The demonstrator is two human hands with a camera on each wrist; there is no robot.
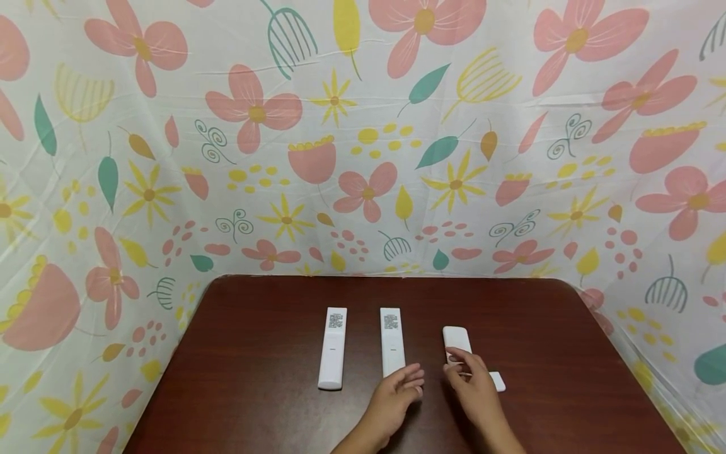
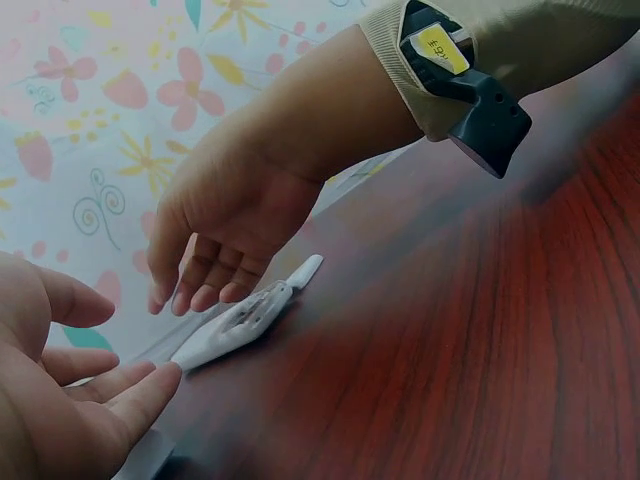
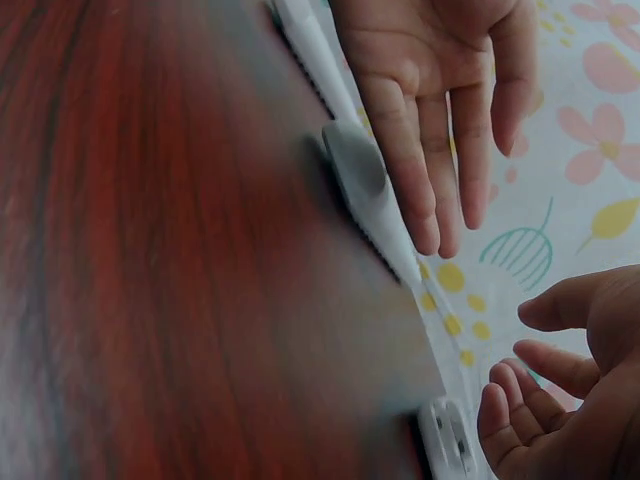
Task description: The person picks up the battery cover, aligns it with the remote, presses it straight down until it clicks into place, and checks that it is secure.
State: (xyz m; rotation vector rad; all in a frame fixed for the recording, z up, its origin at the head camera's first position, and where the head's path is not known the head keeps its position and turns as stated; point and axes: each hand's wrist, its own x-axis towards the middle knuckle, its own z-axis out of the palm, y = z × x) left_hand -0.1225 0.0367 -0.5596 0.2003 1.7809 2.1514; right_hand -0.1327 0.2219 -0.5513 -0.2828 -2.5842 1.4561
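Observation:
Three white remote controls lie on the dark wooden table. The left one (image 1: 332, 350) and the middle one (image 1: 392, 340) have printed labels at their far ends. My left hand (image 1: 391, 403) is beside the near end of the middle remote, fingers loosely bent, holding nothing. Above the right remote (image 1: 456, 337) hovers my right hand (image 1: 473, 388), partly hiding it. In the left wrist view, its fingers hang over this remote (image 2: 235, 325) with nothing in them. A small white piece (image 1: 497, 381) lies just right of that hand; whether it joins the remote is hidden.
Bare brown tabletop (image 1: 255, 378) extends around the remotes. Behind it and at both sides hangs a white cloth (image 1: 363, 189) printed with flowers and leaves. A dark wrist camera (image 2: 480, 110) sits on the right sleeve.

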